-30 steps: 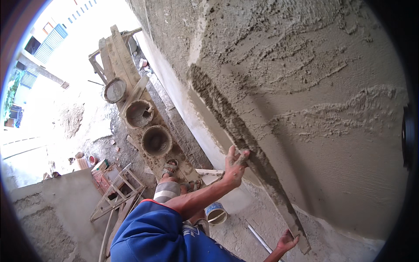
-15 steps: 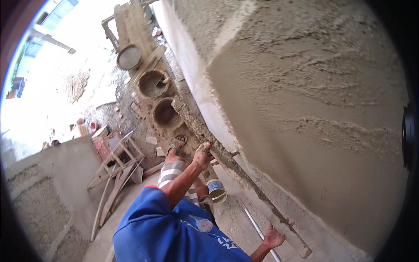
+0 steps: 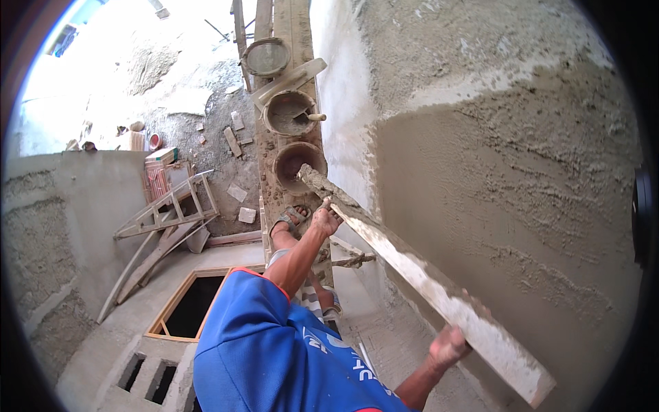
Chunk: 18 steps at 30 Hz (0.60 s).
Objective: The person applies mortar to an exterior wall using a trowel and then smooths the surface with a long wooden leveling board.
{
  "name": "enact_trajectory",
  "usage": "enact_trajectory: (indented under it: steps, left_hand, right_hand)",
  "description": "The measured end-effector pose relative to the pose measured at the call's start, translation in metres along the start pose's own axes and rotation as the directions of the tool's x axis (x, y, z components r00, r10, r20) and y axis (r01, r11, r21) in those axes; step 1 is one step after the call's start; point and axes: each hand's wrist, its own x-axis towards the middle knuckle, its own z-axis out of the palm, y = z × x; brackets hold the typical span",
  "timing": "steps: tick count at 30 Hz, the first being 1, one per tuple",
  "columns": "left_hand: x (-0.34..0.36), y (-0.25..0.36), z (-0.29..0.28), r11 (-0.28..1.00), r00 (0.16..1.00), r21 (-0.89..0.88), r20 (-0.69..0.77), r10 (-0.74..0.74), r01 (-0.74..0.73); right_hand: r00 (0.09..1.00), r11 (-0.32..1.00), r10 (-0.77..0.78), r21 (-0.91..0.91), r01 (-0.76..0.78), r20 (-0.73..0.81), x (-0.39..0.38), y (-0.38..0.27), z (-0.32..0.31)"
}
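Observation:
A long straightedge board point(image 3: 405, 261), caked with wet mortar at its upper end, slants from a mortar bucket point(image 3: 285, 158) toward the lower right. My left hand point(image 3: 325, 217) grips it near the upper end, just below that bucket. My right hand point(image 3: 447, 345) holds it near the lower end. The board's mortared tip is over or in the bucket; I cannot tell which. A second bucket point(image 3: 280, 113) with a tool in it stands above, beyond it a third point(image 3: 267, 57). The plastered wall point(image 3: 480, 192) is on my right, part smooth, part rough.
My sandalled feet point(image 3: 294, 216) stand on a plank scaffold point(image 3: 270, 151). A wooden frame point(image 3: 172, 217) and boards lean at the left wall point(image 3: 44, 233). Below are a framed dark opening point(image 3: 189, 307), block holes point(image 3: 147, 378) and rubble point(image 3: 233, 137).
The board has come down and away from the wall, its mortared end moving left to the bucket, both hands still on it. My view has turned, bringing the scaffold upright and the dark opening into view.

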Motion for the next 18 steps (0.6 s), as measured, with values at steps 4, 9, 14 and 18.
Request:
enact_trajectory:
  steps: [4,9,14,18]
  left_hand:
    - [0.015,0.010,-0.006,0.990,0.997,-0.126,0.025,0.070,-0.067]
    - [0.013,0.015,-0.009,0.978,0.994,-0.199,0.075,0.075,-0.059]
    - [0.004,0.015,-0.003,0.968,0.997,-0.243,-0.054,0.046,-0.058]
    - [0.011,0.004,0.004,0.969,0.997,-0.246,-0.081,0.013,-0.033]
  right_hand:
    - [0.990,0.983,0.114,-0.153,-0.100,0.084,0.014,0.062,0.099]
    - [0.974,0.986,0.083,-0.156,-0.050,0.213,0.009,0.092,0.165]
    - [0.965,0.987,0.091,-0.154,-0.054,0.248,0.008,0.061,0.164]
    - [0.980,0.995,0.031,-0.100,-0.011,0.197,0.010,0.020,0.150]
